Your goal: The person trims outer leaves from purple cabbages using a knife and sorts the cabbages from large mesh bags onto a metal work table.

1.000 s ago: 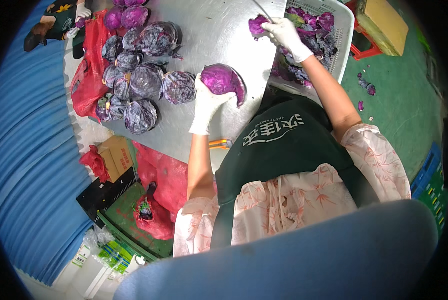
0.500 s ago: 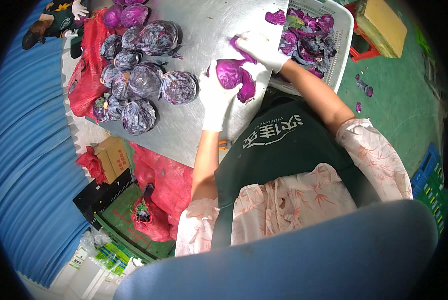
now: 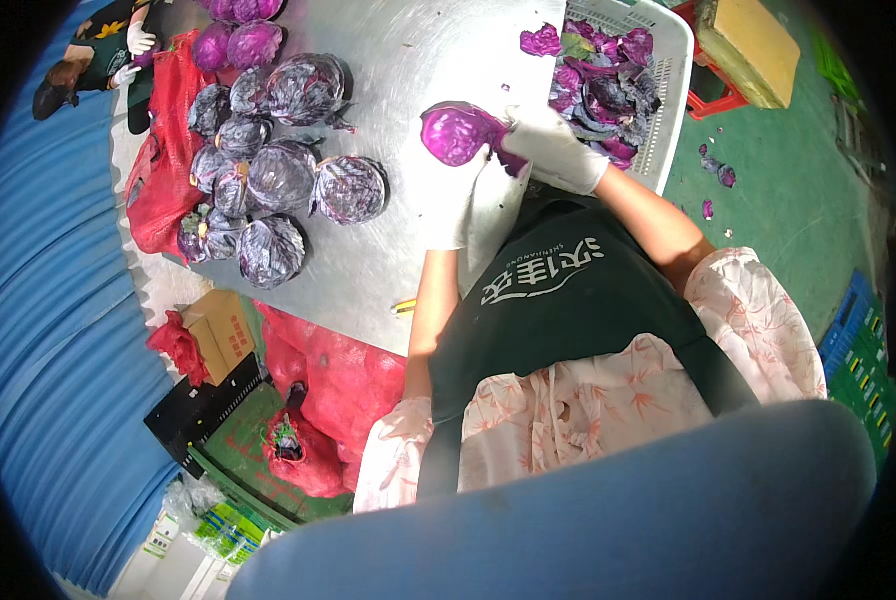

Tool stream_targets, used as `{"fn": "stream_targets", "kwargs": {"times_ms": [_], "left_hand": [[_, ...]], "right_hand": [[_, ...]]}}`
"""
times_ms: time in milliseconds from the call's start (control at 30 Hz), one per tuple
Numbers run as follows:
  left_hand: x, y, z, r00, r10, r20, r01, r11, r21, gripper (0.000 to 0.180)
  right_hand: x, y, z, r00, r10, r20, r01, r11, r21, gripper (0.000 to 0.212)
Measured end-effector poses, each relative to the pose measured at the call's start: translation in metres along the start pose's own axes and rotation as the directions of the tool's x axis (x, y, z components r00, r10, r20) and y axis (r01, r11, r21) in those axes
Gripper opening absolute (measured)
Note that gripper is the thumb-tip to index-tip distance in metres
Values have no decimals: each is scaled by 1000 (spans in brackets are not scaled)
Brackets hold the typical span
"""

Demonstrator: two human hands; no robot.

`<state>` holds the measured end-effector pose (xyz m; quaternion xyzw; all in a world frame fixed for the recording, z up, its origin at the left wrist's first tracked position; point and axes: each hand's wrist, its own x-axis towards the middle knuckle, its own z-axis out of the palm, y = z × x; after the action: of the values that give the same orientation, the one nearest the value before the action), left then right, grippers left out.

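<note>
Over the metal table (image 3: 428, 60), left hand (image 3: 455, 200) cups the purple cabbage (image 3: 458, 133); right hand (image 3: 551, 150) seemingly grips its outer leaf, partly hidden.

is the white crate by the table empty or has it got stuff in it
Not empty. The white crate holds a heap of loose purple cabbage leaves, piled near its rim; how deep the heap goes cannot be told.

Bare steel table (image 3: 418, 60) ahead of my hands: open passage. To my left, heap of wrapped red cabbages (image 3: 278, 180) blocks. To my right, white crate (image 3: 668, 90) of trimmed leaves blocks.
</note>
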<state>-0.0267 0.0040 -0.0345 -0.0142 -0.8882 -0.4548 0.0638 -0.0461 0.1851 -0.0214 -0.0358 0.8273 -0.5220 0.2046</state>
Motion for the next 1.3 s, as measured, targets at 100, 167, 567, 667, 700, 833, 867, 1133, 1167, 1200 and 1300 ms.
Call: {"fn": "stream_targets", "kwargs": {"times_ms": [100,167,567,667,700,833,867,1133,1167,1200,1300], "left_hand": [[3,-11,-14,985,18,173,8,989,-146,101],[-4,-10,-20,970,-45,240,83,986,-148,102],[-3,7,-17,971,-37,235,99,961,-258,94],[4,3,-11,961,120,250,-103,992,-78,90],[1,3,-14,965,137,224,-125,990,-67,89],[4,20,-18,938,136,319,-60,970,-236,100],[-2,21,-15,955,102,278,-10,949,-314,104],[0,16,-7,956,38,291,-78,989,124,103],[2,10,1,954,59,293,-103,985,137,103],[3,10,-2,939,173,296,-175,984,-18,102],[12,0,-11,934,-3,358,127,938,-323,96]], "right_hand": [[-2,-7,-57,996,82,-26,-77,983,164,20],[13,35,-82,999,2,36,-5,996,86,18],[18,9,-9,898,-441,-13,400,827,-394,55],[41,17,-11,977,-187,102,190,982,-21,44],[48,17,-13,970,3,241,-40,988,148,43],[50,16,-13,951,-277,135,296,942,-156,40],[49,8,-9,948,-284,144,315,903,-291,42],[55,50,-14,509,-834,213,732,289,-617,21],[50,49,-21,773,-633,54,590,684,-428,19],[40,32,-28,942,-336,-2,332,932,-149,17],[39,68,-40,989,-72,-132,128,863,489,17]]}}
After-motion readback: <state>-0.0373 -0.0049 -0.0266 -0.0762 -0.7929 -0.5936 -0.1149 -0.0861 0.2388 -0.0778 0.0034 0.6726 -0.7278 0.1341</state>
